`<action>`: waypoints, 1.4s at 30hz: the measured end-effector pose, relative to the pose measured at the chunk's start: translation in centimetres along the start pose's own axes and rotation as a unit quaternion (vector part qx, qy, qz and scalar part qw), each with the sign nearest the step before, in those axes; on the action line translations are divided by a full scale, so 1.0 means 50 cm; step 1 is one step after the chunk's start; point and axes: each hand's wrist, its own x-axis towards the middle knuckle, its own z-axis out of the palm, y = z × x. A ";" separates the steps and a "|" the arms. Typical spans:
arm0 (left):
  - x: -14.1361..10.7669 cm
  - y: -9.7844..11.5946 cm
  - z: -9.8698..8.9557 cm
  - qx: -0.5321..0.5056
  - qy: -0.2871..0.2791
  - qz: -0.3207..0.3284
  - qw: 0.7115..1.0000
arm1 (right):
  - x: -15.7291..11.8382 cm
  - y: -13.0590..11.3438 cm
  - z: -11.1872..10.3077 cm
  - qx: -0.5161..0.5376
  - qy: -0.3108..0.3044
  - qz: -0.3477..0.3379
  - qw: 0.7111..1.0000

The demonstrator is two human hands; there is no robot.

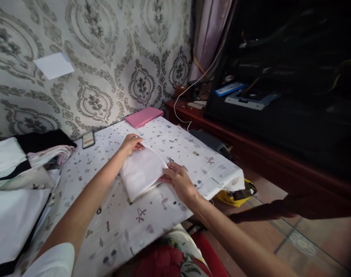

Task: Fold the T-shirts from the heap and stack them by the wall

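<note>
A folded white cloth (145, 169) lies at a slant over the middle of the patterned table cover, its near corner pointing toward me. My left hand (131, 144) pinches its far left corner, fingers closed on the fabric. At the right edge, my right hand (178, 179) has its thumb on top and fingers curled at the side, gripping the cloth. Part of the right fingers is hidden by the hand itself. Beyond the left hand, a folded pink cloth (144, 116) rests at the far end of the table.
Stacked folded clothes (14, 223) line the left side, with a phone-like object (88, 139) near the wall. The white printed table cover (198, 154) ends at a corner on the right. A dark red cabinet (230, 154) stands beyond, and a yellow bag (236, 197) sits below.
</note>
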 end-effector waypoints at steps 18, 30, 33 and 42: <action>-0.080 -0.102 -0.022 0.223 -0.152 0.301 0.915 | 0.015 -0.026 -0.018 -0.507 0.009 -0.314 0.802; -0.024 -0.113 -0.037 0.495 -0.218 0.333 0.773 | 0.051 0.101 0.031 -0.731 -0.096 -0.330 0.589; 0.042 -0.103 -0.027 0.502 -0.209 0.310 0.780 | 0.052 0.105 0.026 -0.739 -0.107 -0.334 0.576; 0.116 -0.084 -0.027 0.528 -0.070 0.268 0.803 | 0.053 0.102 0.031 -0.742 -0.119 -0.313 0.580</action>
